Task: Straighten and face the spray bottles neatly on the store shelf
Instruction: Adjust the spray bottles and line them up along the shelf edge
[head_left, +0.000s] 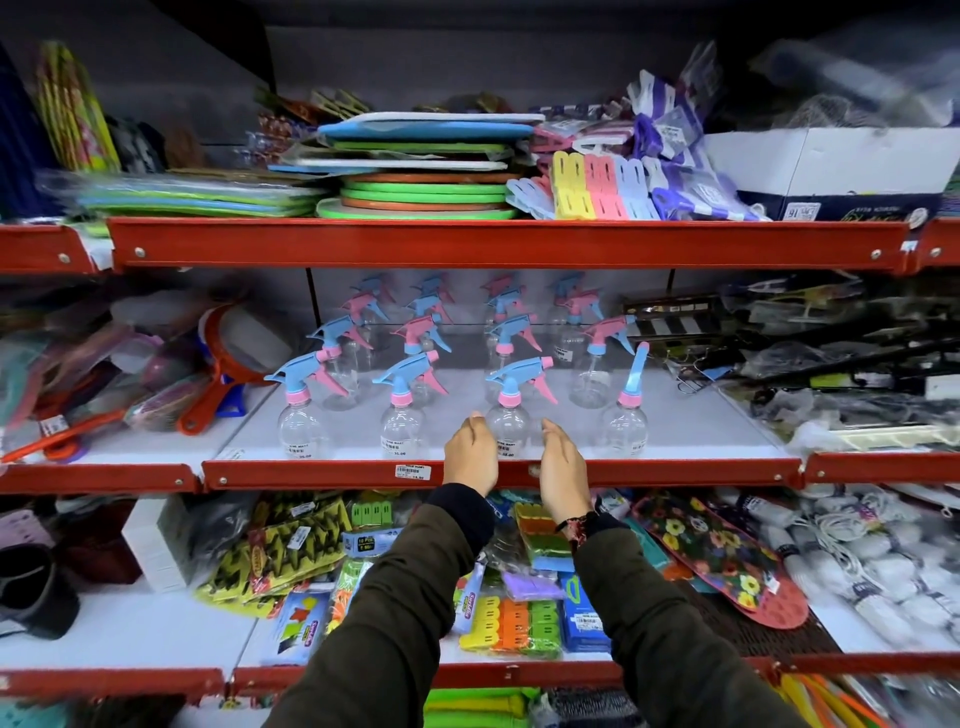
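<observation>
1. The back rows of spray bottles (415, 332) blur together, so I cannot count them well. The shelf above casts shade on them.
2. The small stickers on the front bottles are too fuzzy to read.
3. The person's left hand (470, 454) and right hand (563, 462) sit on each side of one clear bottle (511, 415) in the front row. They hide its lower sides. The fingers are curved and spread a little. I cannot tell if they touch the bottle or just come close.
4. The front bottle on the far right (626, 410) has its blue top turned a different way from the others.
5. The bottles stand on a white shelf (701, 415) with a red front edge (311, 474).
6. Other shelves above and below are packed with bright things, like pegs (597, 187) and flat mats (421, 171).
</observation>
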